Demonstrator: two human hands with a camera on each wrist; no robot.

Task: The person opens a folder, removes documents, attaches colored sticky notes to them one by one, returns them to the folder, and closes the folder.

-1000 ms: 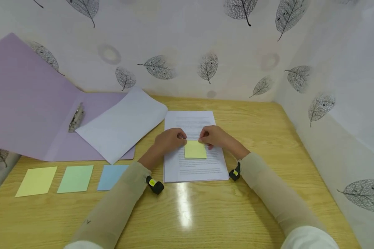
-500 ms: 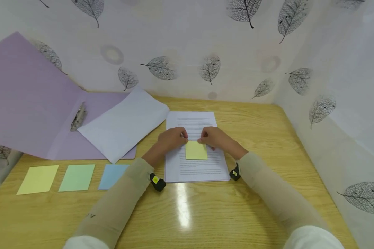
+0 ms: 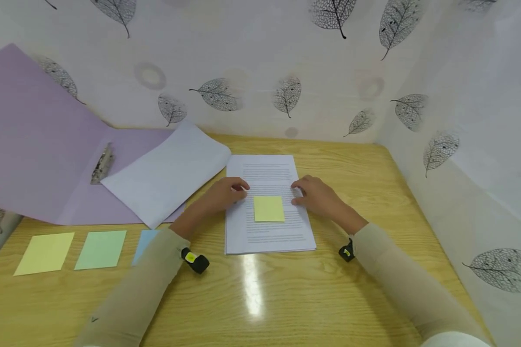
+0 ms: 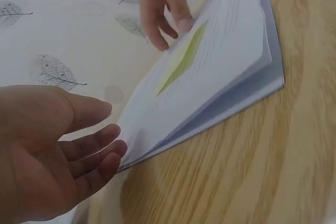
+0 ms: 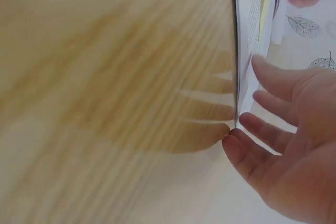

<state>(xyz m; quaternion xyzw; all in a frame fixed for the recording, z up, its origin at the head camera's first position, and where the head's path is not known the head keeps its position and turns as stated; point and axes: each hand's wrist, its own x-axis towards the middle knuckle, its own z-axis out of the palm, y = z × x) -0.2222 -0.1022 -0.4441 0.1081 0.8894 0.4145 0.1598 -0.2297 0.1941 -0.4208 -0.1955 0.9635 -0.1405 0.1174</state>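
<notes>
A stack of printed sheets point(image 3: 282, 236) lies on the table, with a yellow sticky note point(image 3: 269, 208) flat on the middle of its top page. At the stack's left edge is my left hand point(image 3: 226, 193), its fingers loosely bent and holding nothing. On the opposite side, my right hand point(image 3: 317, 196) has thumb and fingers spread around the right edge. The right wrist view shows the right hand's fingertips point(image 5: 234, 148) right at the paper's edge. In the left wrist view, the upper sheets point(image 4: 252, 59) gape from those beneath at the near corner.
Left of the stack, an open purple folder point(image 3: 39, 140) with a metal clip point(image 3: 102, 164) leans against the leaf-patterned wall covering point(image 3: 243, 43). A white sheet point(image 3: 165, 178) lies across it. Yellow point(image 3: 45, 253), green point(image 3: 101, 249) and blue point(image 3: 145, 243) paper squares line the front left.
Both hands have let go of the sticky note's upper corners and moved apart, left hand leftward and right hand rightward to the stack's sides. The note stays on the page.
</notes>
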